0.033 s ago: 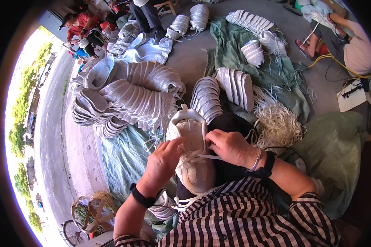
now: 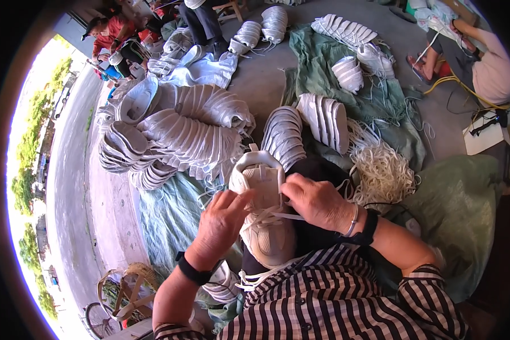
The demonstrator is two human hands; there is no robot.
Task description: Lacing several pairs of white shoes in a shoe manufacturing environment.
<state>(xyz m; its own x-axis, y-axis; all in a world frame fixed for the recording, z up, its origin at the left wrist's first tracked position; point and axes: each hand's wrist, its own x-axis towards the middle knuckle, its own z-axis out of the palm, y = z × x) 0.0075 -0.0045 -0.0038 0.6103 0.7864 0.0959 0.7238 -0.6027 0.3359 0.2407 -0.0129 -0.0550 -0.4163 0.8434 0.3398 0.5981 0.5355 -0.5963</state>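
Observation:
A pale beige and white sneaker upper [image 2: 272, 241] lies on my lap, toe toward me and opening away. White shoelace [image 2: 263, 215] crosses its front and runs right, under my right hand. My left hand [image 2: 222, 221] is closed at the shoe's left edge, fingers curled against it; the fingertips are partly hidden. My right hand [image 2: 314, 198] pinches at the right eyelet edge, apparently on a lace end, which is too small to see clearly. The shoe's tongue [image 2: 264, 184] stands between both hands.
Nested rows of white shoe uppers [image 2: 190, 136] lie ahead to the left, with shorter stacks [image 2: 283, 136] ahead. A heap of white laces [image 2: 382, 170] sits right of my lap on green sheeting [image 2: 453, 209]. A woven basket [image 2: 133, 292] stands lower left. Other people [image 2: 110, 37] sit farther off.
My left hand and wrist have shifted slightly to the left. My right hand and the shoe have barely moved.

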